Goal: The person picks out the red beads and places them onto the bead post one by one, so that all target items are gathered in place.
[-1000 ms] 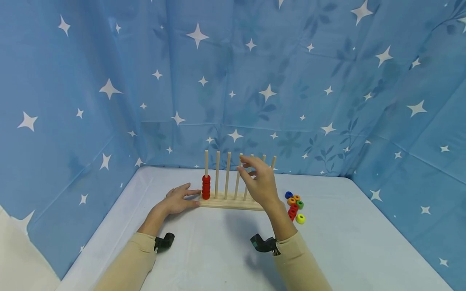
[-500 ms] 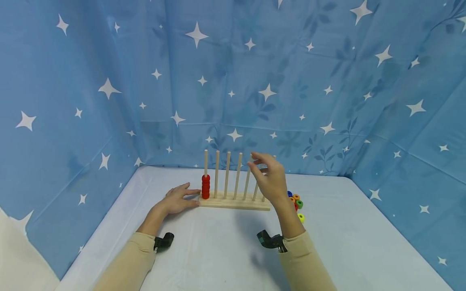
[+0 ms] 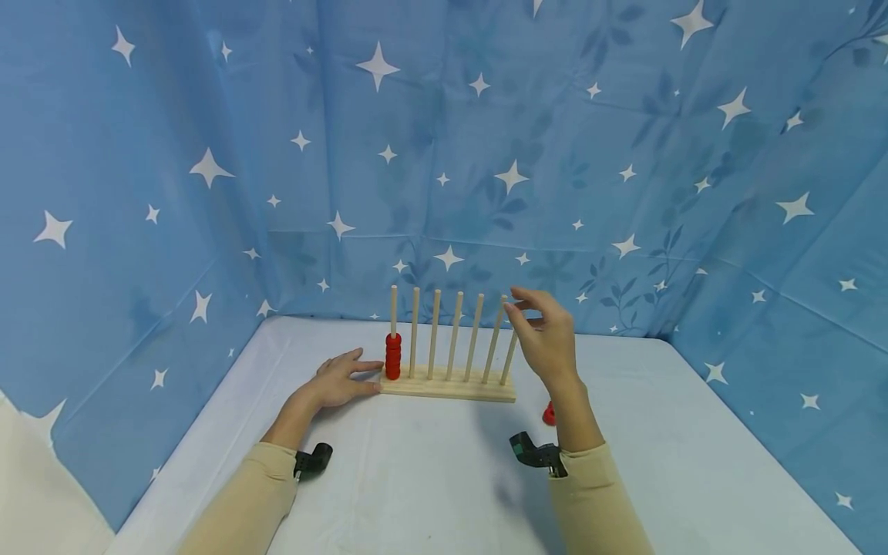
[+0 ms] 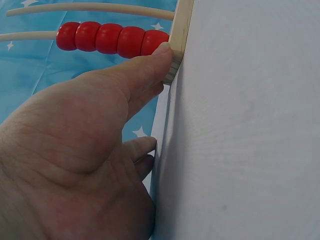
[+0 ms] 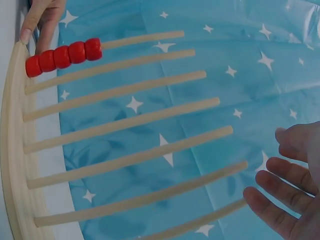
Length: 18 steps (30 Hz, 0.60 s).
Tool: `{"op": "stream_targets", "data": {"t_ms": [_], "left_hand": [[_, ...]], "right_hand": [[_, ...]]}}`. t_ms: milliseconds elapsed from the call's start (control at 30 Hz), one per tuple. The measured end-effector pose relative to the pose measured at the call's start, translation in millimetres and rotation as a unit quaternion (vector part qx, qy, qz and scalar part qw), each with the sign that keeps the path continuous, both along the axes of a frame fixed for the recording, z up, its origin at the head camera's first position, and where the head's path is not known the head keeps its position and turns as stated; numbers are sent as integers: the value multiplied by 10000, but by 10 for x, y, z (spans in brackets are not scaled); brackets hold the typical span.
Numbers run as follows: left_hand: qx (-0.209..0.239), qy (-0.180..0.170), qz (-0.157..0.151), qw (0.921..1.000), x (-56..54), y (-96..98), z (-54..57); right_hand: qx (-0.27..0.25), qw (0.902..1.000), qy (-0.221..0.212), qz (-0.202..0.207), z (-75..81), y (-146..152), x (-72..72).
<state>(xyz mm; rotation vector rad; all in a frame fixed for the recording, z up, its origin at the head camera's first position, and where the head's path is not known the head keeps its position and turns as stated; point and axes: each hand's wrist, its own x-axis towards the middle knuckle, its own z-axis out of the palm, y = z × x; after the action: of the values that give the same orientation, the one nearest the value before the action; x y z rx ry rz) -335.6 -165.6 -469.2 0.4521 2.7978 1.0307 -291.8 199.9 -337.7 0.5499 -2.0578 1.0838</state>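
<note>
A wooden peg rack (image 3: pixel 447 391) with a row of upright pegs stands on the table. Several red beads (image 3: pixel 393 358) are stacked on its leftmost peg; the other pegs are bare. My left hand (image 3: pixel 338 381) holds the rack's left end, thumb (image 4: pixel 155 56) at the front edge and index finger behind it. Near the tops of the rightmost pegs is my right hand (image 3: pixel 548 341), its fingers (image 5: pixel 282 187) loosely bent and apart, with nothing between them. In the right wrist view, one fingertip lies close to the end of the last peg (image 5: pixel 200 220); contact is unclear.
Loose red beads (image 3: pixel 549 415) lie on the table right of the rack, partly hidden behind my right forearm. A white cloth covers the table (image 3: pixel 416 478). A blue star-patterned curtain (image 3: pixel 444 193) hangs behind and at both sides.
My right hand has moved rightward along the peg tops, from the middle to the right end. Its arm now covers most of the loose coloured beads. The left hand and rack stay put.
</note>
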Motion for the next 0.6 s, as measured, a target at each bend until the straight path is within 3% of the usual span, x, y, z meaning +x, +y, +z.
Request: {"op": "stream_targets", "data": {"t_ms": [333, 600], "left_hand": [[94, -37, -61, 9999, 8, -2, 15], [76, -9, -36, 10000, 8, -5, 14]], "right_hand": [[-82, 9995, 128, -287, 17, 178, -4], [220, 9987, -95, -441, -3, 280, -16]]}}
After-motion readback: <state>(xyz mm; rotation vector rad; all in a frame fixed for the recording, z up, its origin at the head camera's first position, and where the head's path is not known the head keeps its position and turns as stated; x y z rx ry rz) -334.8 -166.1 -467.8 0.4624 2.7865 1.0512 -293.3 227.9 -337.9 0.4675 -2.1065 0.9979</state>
